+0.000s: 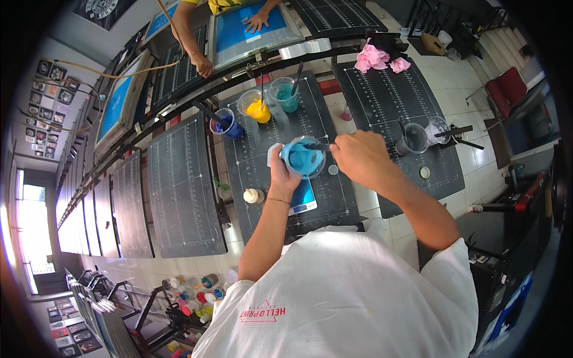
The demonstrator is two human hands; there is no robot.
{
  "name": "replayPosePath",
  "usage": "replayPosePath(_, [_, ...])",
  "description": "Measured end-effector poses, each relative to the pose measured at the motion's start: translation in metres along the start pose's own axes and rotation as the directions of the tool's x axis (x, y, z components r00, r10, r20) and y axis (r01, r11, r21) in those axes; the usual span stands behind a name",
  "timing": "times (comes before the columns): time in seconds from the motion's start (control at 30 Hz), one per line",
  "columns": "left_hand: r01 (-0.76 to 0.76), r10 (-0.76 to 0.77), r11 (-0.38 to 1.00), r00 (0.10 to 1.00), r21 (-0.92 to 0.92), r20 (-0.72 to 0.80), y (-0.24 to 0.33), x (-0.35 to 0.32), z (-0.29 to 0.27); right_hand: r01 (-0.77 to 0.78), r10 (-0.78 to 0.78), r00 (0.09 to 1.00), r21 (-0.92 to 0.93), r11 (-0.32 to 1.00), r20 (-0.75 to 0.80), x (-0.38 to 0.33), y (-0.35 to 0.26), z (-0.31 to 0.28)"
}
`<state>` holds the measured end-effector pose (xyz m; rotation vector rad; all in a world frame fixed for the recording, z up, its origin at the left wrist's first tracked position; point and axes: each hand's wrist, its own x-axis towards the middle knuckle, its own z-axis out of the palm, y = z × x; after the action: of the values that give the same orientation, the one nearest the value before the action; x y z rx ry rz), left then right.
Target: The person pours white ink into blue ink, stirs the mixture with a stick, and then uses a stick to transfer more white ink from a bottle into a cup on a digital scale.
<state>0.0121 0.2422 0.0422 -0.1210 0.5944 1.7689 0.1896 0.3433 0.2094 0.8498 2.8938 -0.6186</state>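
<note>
My left hand (282, 179) is wrapped around a clear plastic cup (305, 170) of light blue ink, held tilted above the platen. In my right hand (361, 158) is the handle of a dark spatula (320, 146), whose other end reaches into the cup. Below the cup lies a digital scale (303, 206), partly hidden by it. Beyond stand three more cups with sticks in them: dark blue ink (230, 126), yellow ink (258, 110) and teal ink (286, 98).
A small cream-topped bottle (253, 196) stands left of the scale. On the right platen (382, 113) are two clear cups, a small round lid (424, 172) and pink cloths (372, 58). Across the press, another person's hand (258, 22) rests on a blue screen frame (230, 30).
</note>
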Motion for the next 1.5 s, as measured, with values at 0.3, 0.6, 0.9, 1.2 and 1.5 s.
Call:
replayPosePath(0.3, [0.209, -0.226, 0.972, 0.958, 0.109, 0.179, 0.014, 0.000, -0.017, 0.340, -0.405, 0.907, -0.366, 0.866, -0.117, -0.004, -0.003, -0.011])
replayPosePath(0.6, [0.016, 0.026, 0.927, 0.994, 0.375, -0.108, 0.024, -0.016, 0.029, 0.117, -0.187, 0.972, -0.400, 0.909, -0.142, -0.008, 0.001, -0.005])
replayPosePath(0.9, [-0.372, 0.368, 0.909, 0.928, 0.189, 0.059, 0.030, -0.005, 0.019, -0.217, 0.041, 0.941, 0.505, 0.835, 0.337, 0.000, 0.021, 0.043])
replayPosePath(1.2, [-0.103, 0.101, 0.992, 0.994, 0.079, 0.029, 0.021, 0.001, 0.002, 0.275, -0.316, 0.942, -0.283, 0.919, -0.111, 0.001, 0.003, -0.011])
replayPosePath(1.5, [0.039, -0.038, 0.988, 0.999, 0.148, -0.010, 0.018, 0.000, -0.001, 0.414, -0.448, 0.894, -0.407, 0.814, 0.014, -0.002, -0.020, -0.028])
